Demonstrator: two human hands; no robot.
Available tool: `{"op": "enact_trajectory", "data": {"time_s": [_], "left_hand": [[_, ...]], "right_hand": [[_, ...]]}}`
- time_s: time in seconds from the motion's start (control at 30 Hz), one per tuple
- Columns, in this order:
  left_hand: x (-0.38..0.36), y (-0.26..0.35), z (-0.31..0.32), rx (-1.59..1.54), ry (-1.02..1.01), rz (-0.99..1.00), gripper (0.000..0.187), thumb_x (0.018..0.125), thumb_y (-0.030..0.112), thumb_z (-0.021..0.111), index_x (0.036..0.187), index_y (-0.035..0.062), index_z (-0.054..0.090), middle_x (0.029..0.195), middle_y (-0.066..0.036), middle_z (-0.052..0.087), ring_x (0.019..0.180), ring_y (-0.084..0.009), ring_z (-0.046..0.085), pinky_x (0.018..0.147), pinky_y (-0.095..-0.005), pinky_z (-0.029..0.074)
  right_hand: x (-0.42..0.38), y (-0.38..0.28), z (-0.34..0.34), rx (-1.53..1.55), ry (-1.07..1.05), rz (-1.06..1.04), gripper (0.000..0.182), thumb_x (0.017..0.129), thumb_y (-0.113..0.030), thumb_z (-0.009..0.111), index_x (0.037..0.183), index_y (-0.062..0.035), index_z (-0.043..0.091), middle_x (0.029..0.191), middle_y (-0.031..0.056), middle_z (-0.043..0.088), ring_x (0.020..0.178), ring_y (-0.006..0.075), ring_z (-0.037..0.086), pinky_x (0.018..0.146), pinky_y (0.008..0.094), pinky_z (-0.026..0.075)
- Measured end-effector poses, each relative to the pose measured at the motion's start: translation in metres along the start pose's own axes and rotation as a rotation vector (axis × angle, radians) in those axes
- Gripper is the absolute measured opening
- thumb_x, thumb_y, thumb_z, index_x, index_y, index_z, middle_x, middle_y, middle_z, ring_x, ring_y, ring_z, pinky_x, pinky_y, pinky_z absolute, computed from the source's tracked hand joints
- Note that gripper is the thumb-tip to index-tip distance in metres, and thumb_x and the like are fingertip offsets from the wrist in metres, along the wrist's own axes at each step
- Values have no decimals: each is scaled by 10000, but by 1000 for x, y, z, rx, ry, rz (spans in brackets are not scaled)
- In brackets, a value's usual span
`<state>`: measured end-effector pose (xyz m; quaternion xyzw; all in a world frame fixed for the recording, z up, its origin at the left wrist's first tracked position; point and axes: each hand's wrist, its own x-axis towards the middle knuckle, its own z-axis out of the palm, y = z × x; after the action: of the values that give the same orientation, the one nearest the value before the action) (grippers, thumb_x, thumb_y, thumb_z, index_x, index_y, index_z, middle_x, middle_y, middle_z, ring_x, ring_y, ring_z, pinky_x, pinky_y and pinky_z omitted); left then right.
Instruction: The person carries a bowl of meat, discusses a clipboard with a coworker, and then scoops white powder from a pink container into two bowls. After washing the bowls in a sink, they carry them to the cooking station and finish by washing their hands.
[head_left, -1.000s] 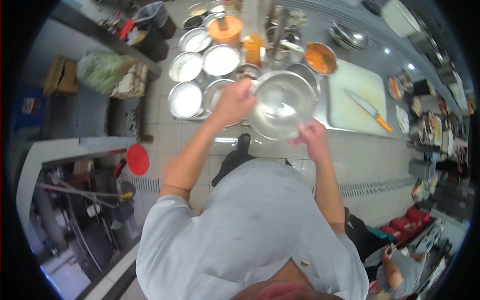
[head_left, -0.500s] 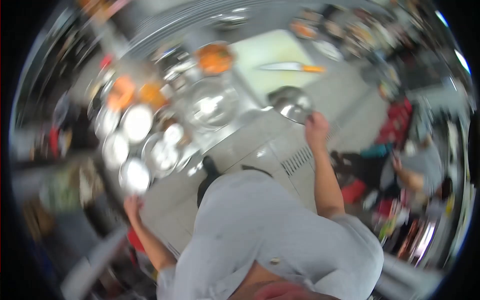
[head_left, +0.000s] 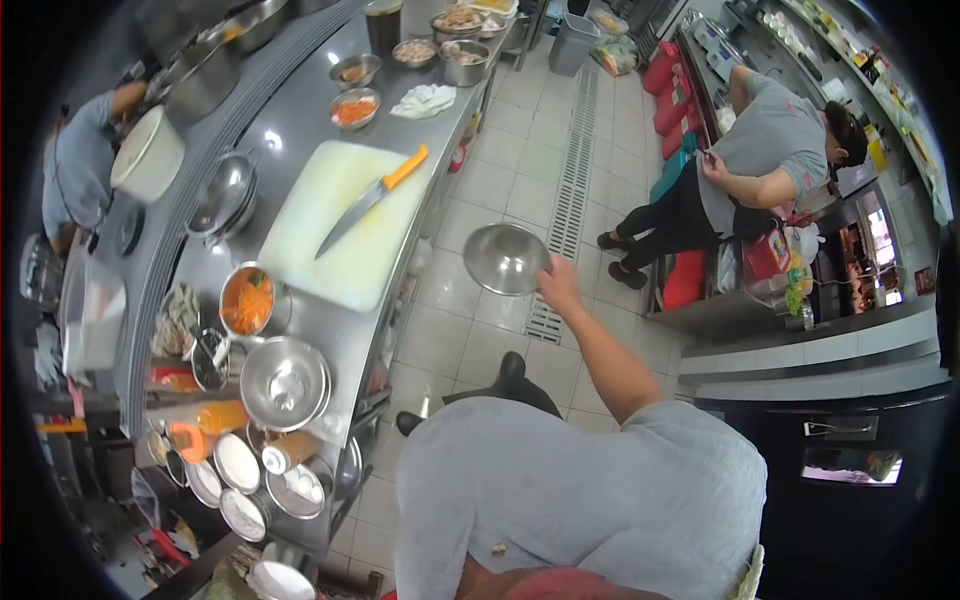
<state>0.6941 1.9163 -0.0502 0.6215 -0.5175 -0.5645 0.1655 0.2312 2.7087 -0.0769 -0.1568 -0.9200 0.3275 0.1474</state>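
Note:
A steel bowl (head_left: 505,259) hangs over the tiled floor, its rim held by my right hand (head_left: 559,283) with the fingers closed on it. My left hand is out of view. On the steel counter (head_left: 305,115) to the left lies a white cutting board (head_left: 330,200), and a knife (head_left: 352,220) with an orange handle rests on it. Beside the board stands a container of shredded carrot (head_left: 248,302). Close by are empty-looking stacked steel bowls (head_left: 284,383).
One person (head_left: 750,150) in grey stands at the right-hand counter; another person (head_left: 85,165) is at far left. Bowls of ingredients (head_left: 414,53) line the far counter end. A grey bin (head_left: 573,45) stands on the floor. White powder bowls (head_left: 237,463) sit at lower left.
The view has swung to the right and sharpened. My right hand still holds the bowl, now over the floor, away from the cutting board. My left hand has left the view.

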Motion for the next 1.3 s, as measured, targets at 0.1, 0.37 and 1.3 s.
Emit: {"op": "enact_trajectory", "data": {"time_s": [0.1,0.37,1.3], "left_hand": [[-89,64,65,77,-78,115,300,821,185,569,1078,39,616,926,-56,643,776,-172,637,639,-285,543],[-263,165,271,214,-456,377,298,817,160,568,1084,36,613,930,-61,648,781,-166,645,633,-287,550],[-799,183,1487,733,-1857,605,191,805,59,546,946,-24,644,796,-62,667,614,-131,627,541,-286,541]], "right_hand": [[11,44,-50,357,33,389,178,761,-68,571,869,46,653,717,145,655,546,210,642,492,333,528],[76,202,-100,654,73,791,182,783,-35,590,924,77,611,793,144,662,614,219,666,486,313,555],[611,410,-241,1022,513,904,245,813,-30,586,1030,84,581,798,145,655,580,209,641,441,298,524]]}}
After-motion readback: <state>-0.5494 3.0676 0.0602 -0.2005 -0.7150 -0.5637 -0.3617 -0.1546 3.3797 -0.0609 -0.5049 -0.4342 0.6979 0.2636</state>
